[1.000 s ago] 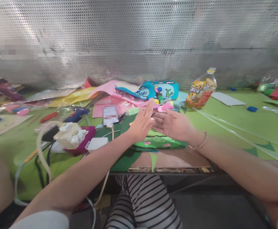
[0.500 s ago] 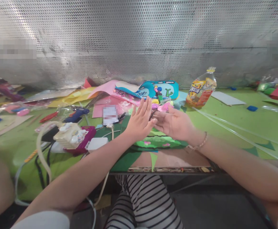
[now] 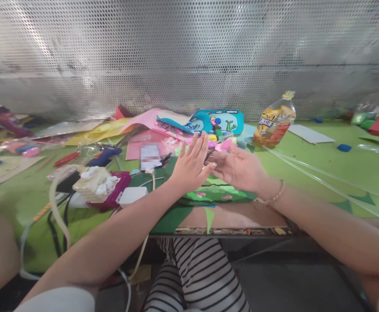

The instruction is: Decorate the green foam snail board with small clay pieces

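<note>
My left hand [image 3: 192, 164] is over the table in the middle, its fingers stretched out and lying almost flat. Facing it from the right is my right hand [image 3: 238, 167], palm turned up and inward with the fingers extended. The fingertips of the right hand reach the left hand's palm side. A small dark strip shows near where the two hands meet; what it is I cannot make out. Beneath both hands lies a green craft piece [image 3: 223, 195] with wavy dark edges and pink patches. Behind them are pink and yellow clay lumps [image 3: 225, 144] and a blue decorated piece [image 3: 234, 122].
A bottle [image 3: 272, 121] with a yellow label stands at the back right, near thin clear sticks [image 3: 306, 172]. On the left are a blue glue gun [image 3: 105, 156], a cream plug block [image 3: 96, 184], a white adapter [image 3: 132, 196] and cables. Perforated metal [image 3: 189, 56] rises behind.
The left hand has shifted very slightly against the right hand. Everything else stays where it was.
</note>
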A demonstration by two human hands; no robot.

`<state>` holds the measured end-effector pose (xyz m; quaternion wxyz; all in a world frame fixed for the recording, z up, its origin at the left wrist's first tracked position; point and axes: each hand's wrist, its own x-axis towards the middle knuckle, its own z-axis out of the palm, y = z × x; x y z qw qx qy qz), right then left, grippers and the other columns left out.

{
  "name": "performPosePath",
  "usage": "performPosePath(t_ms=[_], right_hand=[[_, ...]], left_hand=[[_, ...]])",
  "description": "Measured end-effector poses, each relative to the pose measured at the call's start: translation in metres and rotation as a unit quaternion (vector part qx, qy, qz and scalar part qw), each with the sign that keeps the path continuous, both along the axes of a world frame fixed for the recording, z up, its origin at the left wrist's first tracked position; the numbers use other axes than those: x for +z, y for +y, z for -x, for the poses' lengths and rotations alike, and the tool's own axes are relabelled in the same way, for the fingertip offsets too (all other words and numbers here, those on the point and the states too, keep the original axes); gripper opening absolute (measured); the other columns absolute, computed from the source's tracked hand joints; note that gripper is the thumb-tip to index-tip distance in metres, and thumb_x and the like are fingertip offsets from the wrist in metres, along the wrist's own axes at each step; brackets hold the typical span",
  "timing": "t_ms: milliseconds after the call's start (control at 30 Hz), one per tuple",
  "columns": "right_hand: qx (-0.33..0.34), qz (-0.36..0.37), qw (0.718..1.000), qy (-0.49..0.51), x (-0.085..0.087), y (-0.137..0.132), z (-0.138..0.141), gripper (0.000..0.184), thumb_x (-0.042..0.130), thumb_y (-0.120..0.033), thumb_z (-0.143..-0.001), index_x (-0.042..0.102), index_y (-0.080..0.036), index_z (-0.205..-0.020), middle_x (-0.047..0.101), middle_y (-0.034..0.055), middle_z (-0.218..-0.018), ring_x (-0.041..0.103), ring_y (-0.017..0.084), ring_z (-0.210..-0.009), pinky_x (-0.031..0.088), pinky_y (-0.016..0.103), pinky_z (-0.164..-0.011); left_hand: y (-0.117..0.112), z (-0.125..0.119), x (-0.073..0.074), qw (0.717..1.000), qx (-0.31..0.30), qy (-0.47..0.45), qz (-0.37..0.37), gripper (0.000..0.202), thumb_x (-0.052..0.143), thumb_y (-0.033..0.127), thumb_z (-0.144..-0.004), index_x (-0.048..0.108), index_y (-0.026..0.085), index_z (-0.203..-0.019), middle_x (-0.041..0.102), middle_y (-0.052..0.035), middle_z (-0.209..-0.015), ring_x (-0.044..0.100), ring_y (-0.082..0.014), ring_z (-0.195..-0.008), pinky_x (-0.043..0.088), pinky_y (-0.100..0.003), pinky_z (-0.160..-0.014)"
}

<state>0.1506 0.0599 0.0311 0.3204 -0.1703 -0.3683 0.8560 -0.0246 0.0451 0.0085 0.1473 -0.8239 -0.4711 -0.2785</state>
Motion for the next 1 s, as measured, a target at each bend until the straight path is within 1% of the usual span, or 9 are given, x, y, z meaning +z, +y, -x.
performPosePath(t_ms=[100, 200, 333, 533, 667, 800, 900, 1000], right_hand=[[0.003, -0.007, 1.000, -0.002, 0.0012, -0.0005, 0.0000, 0.055, 0.015, -0.042, -0.095, 0.059, -0.012, -0.103, 0.065, 0.0091, -0.090, 0.061, 0.016, -0.087, 0.050, 0.029, -0.084], [0.000, -0.018, 1.000, -0.005, 0.0030, -0.0014, 0.0000, 0.057, 0.011, -0.042, -0.095, 0.059, -0.014, -0.107, 0.066, 0.0087, -0.095, 0.060, 0.016, -0.091, 0.050, 0.031, -0.084], [0.008, -0.037, 0.999, -0.012, 0.0036, -0.0020, 0.0002, 0.055, 0.014, -0.045, -0.095, 0.054, -0.013, -0.116, 0.065, 0.0103, -0.104, 0.059, 0.016, -0.096, 0.050, 0.028, -0.082], [0.015, -0.013, 1.000, 0.011, 0.0000, 0.0002, -0.0011, 0.057, 0.017, -0.046, -0.094, 0.051, -0.009, -0.121, 0.060, 0.0143, -0.116, 0.058, 0.018, -0.101, 0.051, 0.028, -0.080], [0.014, -0.015, 1.000, 0.009, 0.0009, -0.0004, -0.0016, 0.057, 0.017, -0.048, -0.093, 0.051, -0.011, -0.120, 0.058, 0.0133, -0.121, 0.058, 0.018, -0.100, 0.049, 0.031, -0.085], [0.020, -0.059, 0.998, -0.013, 0.0038, -0.0034, -0.0008, 0.056, 0.018, -0.052, -0.091, 0.052, -0.016, -0.118, 0.057, 0.0102, -0.125, 0.054, 0.019, -0.107, 0.044, 0.038, -0.093], [0.027, -0.081, 0.996, -0.029, 0.0044, -0.0042, -0.0006, 0.058, 0.013, -0.052, -0.092, 0.052, -0.019, -0.118, 0.056, 0.0084, -0.125, 0.054, 0.019, -0.108, 0.044, 0.038, -0.091], [0.031, -0.076, 0.996, -0.029, 0.0035, -0.0036, -0.0006, 0.060, 0.009, -0.053, -0.092, 0.053, -0.022, -0.118, 0.058, 0.0068, -0.122, 0.056, 0.017, -0.103, 0.046, 0.033, -0.083]], left_hand=[[0.0009, 0.0005, -0.0003, 1.000, -0.009, 0.010, -0.006, 0.075, 0.007, 0.057, -0.090, 0.010, 0.007, -0.145, 0.018, -0.0160, -0.152, 0.006, -0.0261, -0.142, 0.008, -0.050, -0.113], [0.0011, 0.0004, -0.0007, 0.999, -0.012, 0.028, -0.013, 0.072, 0.011, 0.056, -0.091, 0.013, 0.010, -0.146, 0.018, -0.0132, -0.152, 0.006, -0.0267, -0.142, 0.007, -0.051, -0.113], [-0.0012, -0.0004, 0.0006, 0.998, -0.004, 0.055, -0.027, 0.071, 0.014, 0.055, -0.090, 0.013, 0.011, -0.146, 0.017, -0.0104, -0.153, 0.007, -0.0269, -0.142, 0.007, -0.051, -0.113], [-0.0038, -0.0008, 0.0029, 0.996, 0.012, 0.073, -0.049, 0.072, 0.015, 0.057, -0.090, 0.018, 0.011, -0.145, 0.020, -0.0088, -0.152, 0.011, -0.0265, -0.141, 0.004, -0.049, -0.114], [-0.0023, 0.0010, 0.0029, 0.995, 0.028, 0.071, -0.057, 0.072, 0.018, 0.056, -0.090, 0.020, 0.010, -0.145, 0.022, -0.0101, -0.151, 0.012, -0.0278, -0.141, 0.001, -0.049, -0.113], [-0.0017, 0.0022, 0.0028, 0.995, 0.039, 0.070, -0.062, 0.071, 0.020, 0.053, -0.091, 0.019, 0.008, -0.145, 0.020, -0.0111, -0.152, 0.012, -0.0284, -0.141, 0.001, -0.049, -0.113], [-0.0030, 0.0005, 0.0021, 0.996, 0.020, 0.068, -0.061, 0.071, 0.016, 0.054, -0.091, 0.019, 0.008, -0.145, 0.022, -0.0118, -0.151, 0.013, -0.0276, -0.141, 0.002, -0.049, -0.113], [-0.0035, -0.0015, 0.0009, 0.996, -0.013, 0.073, -0.051, 0.074, 0.011, 0.057, -0.090, 0.017, 0.008, -0.145, 0.025, -0.0117, -0.150, 0.013, -0.0261, -0.141, 0.004, -0.048, -0.113]])
